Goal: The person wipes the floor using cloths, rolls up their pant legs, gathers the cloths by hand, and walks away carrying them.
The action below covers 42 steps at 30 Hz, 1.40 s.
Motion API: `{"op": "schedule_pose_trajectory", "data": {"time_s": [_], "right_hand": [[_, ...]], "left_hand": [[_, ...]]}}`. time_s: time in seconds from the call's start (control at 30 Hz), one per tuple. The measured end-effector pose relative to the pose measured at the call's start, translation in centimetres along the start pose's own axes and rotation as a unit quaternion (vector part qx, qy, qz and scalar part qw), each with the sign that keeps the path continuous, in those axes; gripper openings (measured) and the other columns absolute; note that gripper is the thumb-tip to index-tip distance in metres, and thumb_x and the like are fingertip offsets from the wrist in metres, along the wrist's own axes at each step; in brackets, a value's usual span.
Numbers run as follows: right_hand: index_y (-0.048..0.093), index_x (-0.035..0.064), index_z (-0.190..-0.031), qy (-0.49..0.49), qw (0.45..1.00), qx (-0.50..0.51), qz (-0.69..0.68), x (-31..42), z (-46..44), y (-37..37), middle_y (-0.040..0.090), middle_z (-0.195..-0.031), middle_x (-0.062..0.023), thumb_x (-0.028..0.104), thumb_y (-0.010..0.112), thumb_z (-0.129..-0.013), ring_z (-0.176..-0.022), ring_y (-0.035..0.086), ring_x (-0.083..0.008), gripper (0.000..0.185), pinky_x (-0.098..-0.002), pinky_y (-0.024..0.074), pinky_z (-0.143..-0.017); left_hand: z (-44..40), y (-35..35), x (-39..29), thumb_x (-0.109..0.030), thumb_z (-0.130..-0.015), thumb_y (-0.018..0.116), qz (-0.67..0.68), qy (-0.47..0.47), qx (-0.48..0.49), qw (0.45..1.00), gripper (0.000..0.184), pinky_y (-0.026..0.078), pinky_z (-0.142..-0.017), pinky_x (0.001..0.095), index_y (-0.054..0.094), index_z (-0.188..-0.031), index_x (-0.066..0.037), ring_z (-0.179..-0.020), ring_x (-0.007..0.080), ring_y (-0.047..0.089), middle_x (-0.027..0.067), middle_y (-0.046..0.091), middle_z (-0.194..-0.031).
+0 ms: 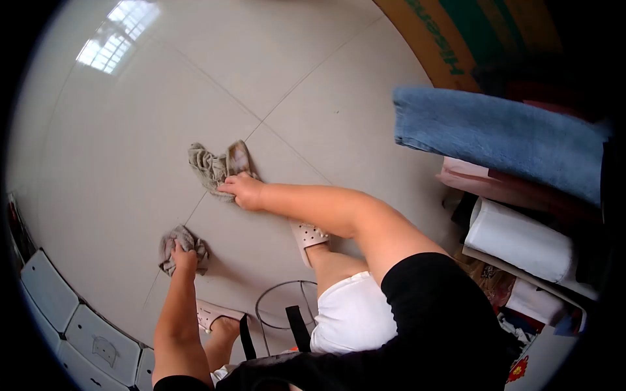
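On the tiled floor, my right hand (pixel 248 191) grips the near edge of a crumpled grey-beige cloth (pixel 210 168). One part of this cloth stands up in a fold with a brownish, stained-looking face. Lower and to the left, my left hand (pixel 184 255) is closed over a smaller bunched greyish cloth (pixel 171 240), its fingers partly sunk in the folds. Both cloths rest on the floor, apart from each other.
Pale perforated clogs (pixel 312 236) are on my feet, with a thin metal ring frame (pixel 258 306) between my legs. Folded jeans (pixel 495 133) jut out from stacked clothes at right. A cardboard box (pixel 456 39) stands behind. White storage panels (pixel 98 339) line the lower left.
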State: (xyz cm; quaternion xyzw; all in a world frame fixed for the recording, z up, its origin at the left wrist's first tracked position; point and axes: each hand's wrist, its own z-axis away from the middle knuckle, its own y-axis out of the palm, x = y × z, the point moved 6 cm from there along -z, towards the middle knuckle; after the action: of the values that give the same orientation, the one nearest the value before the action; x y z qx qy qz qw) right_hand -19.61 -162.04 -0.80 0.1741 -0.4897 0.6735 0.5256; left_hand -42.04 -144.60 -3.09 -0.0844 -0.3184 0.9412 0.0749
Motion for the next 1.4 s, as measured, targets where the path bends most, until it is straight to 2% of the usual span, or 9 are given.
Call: {"op": "schedule_pose_trajectory", "data": {"time_s": [0.17, 0.33, 0.43, 0.63, 0.9, 1.1, 1.2, 1.3, 1.4], "right_hand": [[0.045, 0.0065, -0.111, 0.01, 0.944, -0.06, -0.324, 0.2, 2.6, -3.7, 0.047, -0.103, -0.0118, 0.005, 0.045, -0.069, -0.089, 0.048, -0.0239, 0.042, -0.0326, 0.0375, -0.081], [0.057, -0.0038, -0.091, 0.226, 0.932, -0.186, -0.215, -6.0, 6.4, -14.6, 0.059, -0.074, -0.0099, 0.012, 0.04, -0.071, -0.063, 0.056, -0.0144, 0.03, -0.0277, 0.0461, -0.057], [0.023, 0.0048, -0.127, 0.249, 0.922, -0.284, -0.084, -10.4, 5.3, -16.1, 0.037, -0.121, -0.0192, 0.007, 0.046, -0.068, -0.108, 0.041, -0.0275, 0.063, -0.0334, 0.0303, -0.093], [0.017, 0.0174, -0.13, 0.336, 0.896, -0.202, 0.206, -8.3, -0.6, -9.7, 0.02, -0.131, -0.0143, 0.015, 0.051, -0.069, -0.117, 0.027, -0.0319, 0.07, -0.039, 0.0231, -0.097], [0.032, 0.0261, -0.125, 0.093, 0.955, -0.045, 0.277, 3.0, -6.1, 3.5, 0.021, -0.133, -0.006, 0.001, 0.045, -0.067, -0.114, 0.029, -0.0337, 0.065, -0.04, 0.0282, -0.096], [0.045, 0.0228, -0.116, -0.002, 0.985, 0.159, 0.07, 10.1, -4.7, 11.2, 0.034, -0.127, -0.0089, -0.004, 0.043, -0.064, -0.112, 0.033, -0.0343, 0.058, -0.038, 0.0308, -0.094], [0.045, 0.0133, -0.116, -0.024, 0.976, 0.048, -0.213, 11.3, -5.6, 6.1, 0.05, -0.106, -0.0122, 0.0, 0.04, -0.065, -0.094, 0.048, -0.0173, 0.053, -0.0267, 0.0379, -0.084], [0.045, 0.0126, -0.117, 0.132, 0.96, -0.016, -0.247, 6.5, -6.4, -2.2, 0.053, -0.074, -0.0019, 0.002, 0.039, -0.066, -0.059, 0.046, -0.0092, 0.053, -0.0239, 0.0409, -0.055], [0.034, 0.0141, -0.125, 0.221, 0.944, -0.145, -0.195, 1.8, -6.3, -11.1, 0.051, -0.101, -0.0092, 0.001, 0.038, -0.069, -0.067, 0.048, -0.0087, 0.058, -0.0208, 0.0413, -0.058]], "left_hand": [[0.4, 0.1, -0.3, -0.005, -0.064, 0.052, -0.014, 0.041, -0.003, 0.999, 0.067, 0.023, -0.098, 0.0339, 0.027, -0.126, -0.005, -0.119, 0.0374, 0.021, 0.0245, 0.014, -0.129], [0.9, 0.1, -0.6, -0.002, -0.065, 0.048, -0.01, 0.019, 0.008, 1.0, 0.068, 0.027, -0.096, 0.0334, 0.023, -0.128, -0.009, -0.117, 0.0384, 0.025, 0.0247, 0.008, -0.131], [1.3, 0.1, -1.0, 0.001, -0.065, 0.047, -0.002, 0.035, 0.006, 0.999, 0.069, 0.029, -0.095, 0.0317, 0.022, -0.128, -0.01, -0.116, 0.0375, 0.028, 0.0243, 0.006, -0.131], [1.2, 0.2, -0.7, 0.0, -0.066, 0.049, -0.013, 0.059, -0.007, 0.998, 0.069, 0.034, -0.091, 0.034, 0.021, -0.128, -0.01, -0.109, 0.0379, 0.038, 0.0236, 0.01, -0.13], [2.2, -2.6, 0.9, -0.006, -0.061, 0.054, 0.107, 0.095, -0.035, 0.989, 0.058, 0.034, -0.09, 0.0334, 0.041, -0.118, -0.008, -0.105, 0.0339, 0.04, 0.0207, 0.034, -0.117], [1.6, -7.8, 11.7, -0.009, -0.06, 0.056, 0.136, -0.009, -0.204, 0.97, 0.061, 0.033, -0.09, 0.0341, 0.04, -0.118, -0.008, -0.104, 0.0326, 0.039, 0.0194, 0.037, -0.113], [0.0, -8.5, 16.4, -0.007, -0.062, 0.056, 0.131, -0.085, -0.184, 0.97, 0.068, 0.031, -0.092, 0.0343, 0.028, -0.125, -0.01, -0.107, 0.0343, 0.037, 0.0215, 0.031, -0.118], [-1.8, -6.0, 17.4, -0.003, -0.066, 0.054, 0.109, -0.09, -0.088, 0.986, 0.079, 0.028, -0.096, 0.0342, 0.01, -0.131, -0.014, -0.114, 0.0372, 0.03, 0.0257, 0.016, -0.127], [-1.7, -5.5, 15.5, 0.0, -0.066, 0.05, 0.072, -0.144, -0.12, 0.98, 0.082, 0.026, -0.097, 0.0348, 0.004, -0.132, -0.019, -0.12, 0.0365, 0.022, 0.023, 0.005, -0.132]]}}
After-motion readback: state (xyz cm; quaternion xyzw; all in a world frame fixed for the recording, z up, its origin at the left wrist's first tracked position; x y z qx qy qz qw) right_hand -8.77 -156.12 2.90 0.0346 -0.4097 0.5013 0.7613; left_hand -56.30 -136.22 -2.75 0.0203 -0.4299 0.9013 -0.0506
